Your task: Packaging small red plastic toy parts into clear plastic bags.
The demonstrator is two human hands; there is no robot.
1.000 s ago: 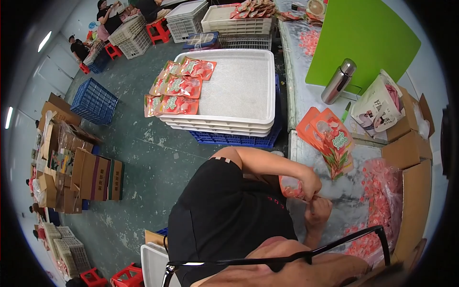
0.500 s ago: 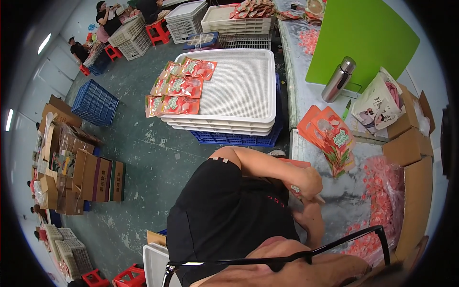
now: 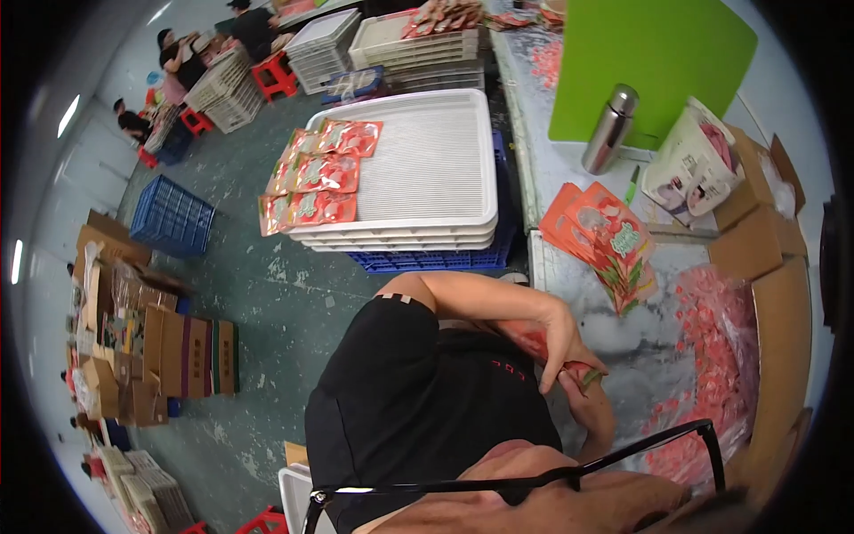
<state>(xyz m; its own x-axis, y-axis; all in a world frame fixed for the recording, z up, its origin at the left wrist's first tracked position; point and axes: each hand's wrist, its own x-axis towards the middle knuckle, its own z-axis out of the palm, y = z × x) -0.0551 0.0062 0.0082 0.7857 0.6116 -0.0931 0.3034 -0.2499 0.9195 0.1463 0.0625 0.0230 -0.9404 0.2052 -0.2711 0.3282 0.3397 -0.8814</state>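
A flat, glossy red pouch with green leaf print is slanting, long axis running beneath your left hand, whose grip you're hiding, toward your right hand, which is apparently pinching the nearer leafy end.

The pouch is red and green, the board lime.

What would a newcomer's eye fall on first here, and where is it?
The eye would probably land on the big, bright green board at upper right, standing behind a steel flask. Next come the stacked white trays near top centre, with red pouches along their left side. Lower down, the person's hands meet at another pouch, left of a pink heap.
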